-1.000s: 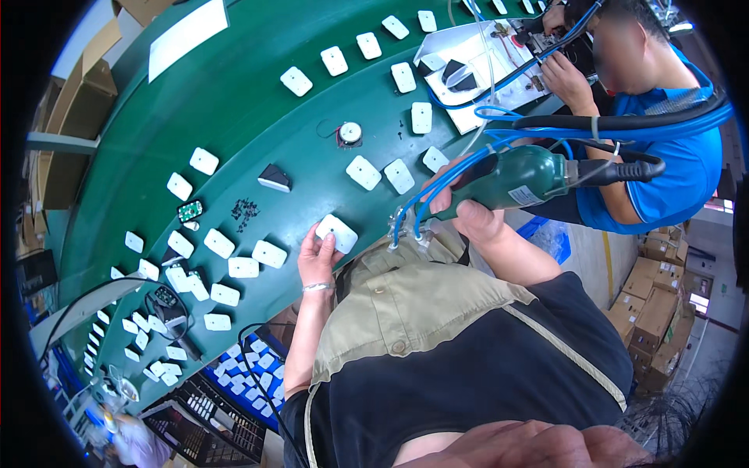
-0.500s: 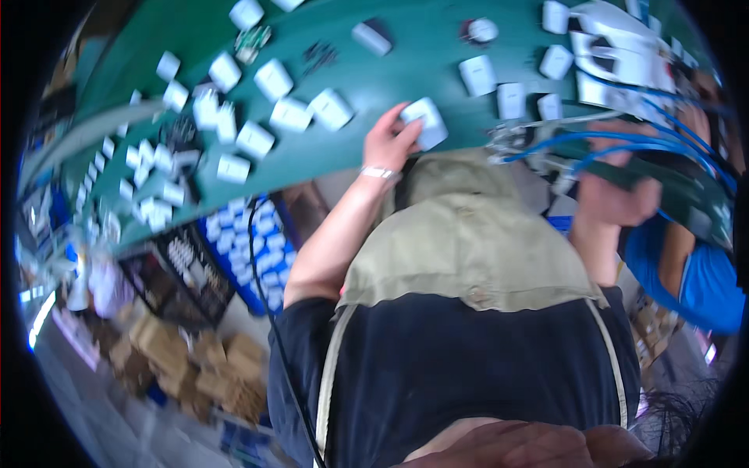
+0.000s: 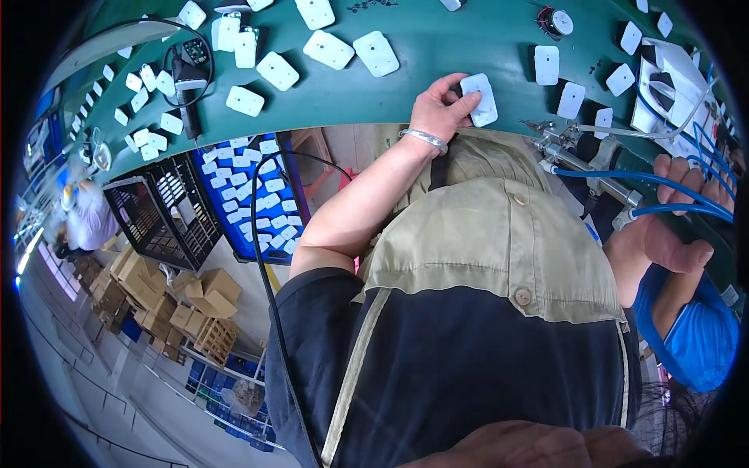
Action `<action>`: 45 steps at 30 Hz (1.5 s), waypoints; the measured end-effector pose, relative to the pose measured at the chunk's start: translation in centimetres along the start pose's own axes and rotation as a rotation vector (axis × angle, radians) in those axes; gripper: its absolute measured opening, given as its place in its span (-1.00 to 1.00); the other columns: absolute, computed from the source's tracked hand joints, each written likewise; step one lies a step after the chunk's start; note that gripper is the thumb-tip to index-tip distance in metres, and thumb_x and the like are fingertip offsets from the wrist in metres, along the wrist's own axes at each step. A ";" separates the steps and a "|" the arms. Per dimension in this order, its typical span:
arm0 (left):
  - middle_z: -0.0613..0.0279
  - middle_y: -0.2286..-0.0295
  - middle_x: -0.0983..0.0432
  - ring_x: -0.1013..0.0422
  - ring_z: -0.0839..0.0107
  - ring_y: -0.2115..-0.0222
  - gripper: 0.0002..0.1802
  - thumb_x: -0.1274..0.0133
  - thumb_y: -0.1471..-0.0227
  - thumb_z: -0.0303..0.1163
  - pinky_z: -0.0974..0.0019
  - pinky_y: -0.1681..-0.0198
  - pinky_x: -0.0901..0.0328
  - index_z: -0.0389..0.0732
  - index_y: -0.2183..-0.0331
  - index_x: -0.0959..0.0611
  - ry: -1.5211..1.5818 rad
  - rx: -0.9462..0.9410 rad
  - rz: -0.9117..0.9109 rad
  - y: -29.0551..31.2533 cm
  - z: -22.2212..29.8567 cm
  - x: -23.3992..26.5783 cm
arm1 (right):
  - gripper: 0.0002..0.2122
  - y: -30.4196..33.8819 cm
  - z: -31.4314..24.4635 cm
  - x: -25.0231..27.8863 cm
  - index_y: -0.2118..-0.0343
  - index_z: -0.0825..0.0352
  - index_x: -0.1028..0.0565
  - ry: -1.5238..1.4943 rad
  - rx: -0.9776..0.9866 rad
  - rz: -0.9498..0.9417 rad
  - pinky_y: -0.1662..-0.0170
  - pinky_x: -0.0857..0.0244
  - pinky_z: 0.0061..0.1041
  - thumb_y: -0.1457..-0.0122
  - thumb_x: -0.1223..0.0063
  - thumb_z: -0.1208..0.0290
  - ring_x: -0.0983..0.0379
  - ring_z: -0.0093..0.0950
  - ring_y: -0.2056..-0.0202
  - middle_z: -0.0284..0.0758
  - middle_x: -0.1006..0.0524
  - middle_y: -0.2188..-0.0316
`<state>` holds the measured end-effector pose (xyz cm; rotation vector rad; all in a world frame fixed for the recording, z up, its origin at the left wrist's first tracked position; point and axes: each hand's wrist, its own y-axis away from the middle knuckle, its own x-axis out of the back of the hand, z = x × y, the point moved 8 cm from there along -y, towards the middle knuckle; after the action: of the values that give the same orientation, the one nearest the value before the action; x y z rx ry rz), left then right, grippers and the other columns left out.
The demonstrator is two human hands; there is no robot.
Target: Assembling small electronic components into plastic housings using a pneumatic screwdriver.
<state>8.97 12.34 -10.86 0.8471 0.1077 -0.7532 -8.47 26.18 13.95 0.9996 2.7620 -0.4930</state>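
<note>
Between the thumb and fingers of my left hand (image 3: 446, 109) is a white rounded rectangular plastic cover (image 3: 484, 108), held at the near edge of the green table. A silver bracelet circles that wrist. My right hand (image 3: 669, 234) is out to the right, beside a metal clamp fixture (image 3: 573, 152) with blue air hoses (image 3: 663, 186). Its thumb stands apart from the fingers, and nothing shows in its grasp; the hoses cover part of it. Several similar white covers (image 3: 376, 54) lie scattered over the table (image 3: 335, 97).
A round speaker-like part (image 3: 555, 23) lies toward the back. At left are a black cable coil (image 3: 189, 74), a blue tray of white parts (image 3: 234, 226), a black crate (image 3: 168, 218) and cardboard boxes (image 3: 144, 277). A person in blue (image 3: 690, 335) is close on the right.
The whole view has shifted and sharpened, with table objects now higher and farther right. My left hand keeps hold of the white cover. My right hand appears farther right, by the hoses.
</note>
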 end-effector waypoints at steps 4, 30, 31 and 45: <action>0.41 0.63 -0.30 -0.30 0.61 0.65 -0.56 -0.13 0.19 -0.40 0.54 0.62 -0.29 -0.26 0.20 -0.42 -0.002 0.009 0.008 -0.2 0.1 0.9 | -0.55 0.0 0.5 0.6 0.58 0.18 -0.18 0.012 -0.031 0.010 0.36 0.10 -0.49 0.23 0.00 -0.14 -0.03 -0.56 0.53 -0.45 -0.23 0.61; 0.35 0.60 -0.30 -0.32 0.57 0.60 -0.59 -0.11 0.19 -0.46 0.50 0.61 -0.33 -0.28 0.21 -0.42 -0.016 0.032 -0.088 -0.2 0.1 -2.4 | -0.51 -0.2 -0.4 -0.1 0.46 0.23 -0.27 0.026 0.016 0.007 0.36 0.01 -0.48 0.24 -0.02 -0.15 -0.13 -0.55 0.53 -0.42 -0.30 0.60; 0.35 0.59 -0.31 -0.32 0.57 0.60 -0.59 -0.11 0.19 -0.46 0.50 0.60 -0.33 -0.27 0.21 -0.42 0.014 0.032 -0.081 -0.2 0.2 -2.2 | -0.51 -0.3 -0.6 0.1 0.46 0.23 -0.27 0.031 0.019 0.010 0.36 0.01 -0.48 0.24 -0.02 -0.15 -0.13 -0.55 0.53 -0.42 -0.30 0.60; 0.31 0.50 -0.37 -0.38 0.49 0.43 -0.56 -0.08 0.15 -0.40 0.45 0.41 -0.37 -0.23 0.16 -0.38 -0.071 0.041 0.026 -1.0 1.4 1.3 | -0.50 0.0 -0.6 1.4 0.35 0.28 -0.33 0.106 0.045 -0.065 0.31 -0.06 -0.43 0.17 0.05 -0.12 -0.24 -0.49 0.47 -0.41 -0.36 0.58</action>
<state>9.01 10.22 -11.06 0.8580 0.0182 -0.7623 -9.52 27.25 14.14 0.9760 2.8977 -0.5277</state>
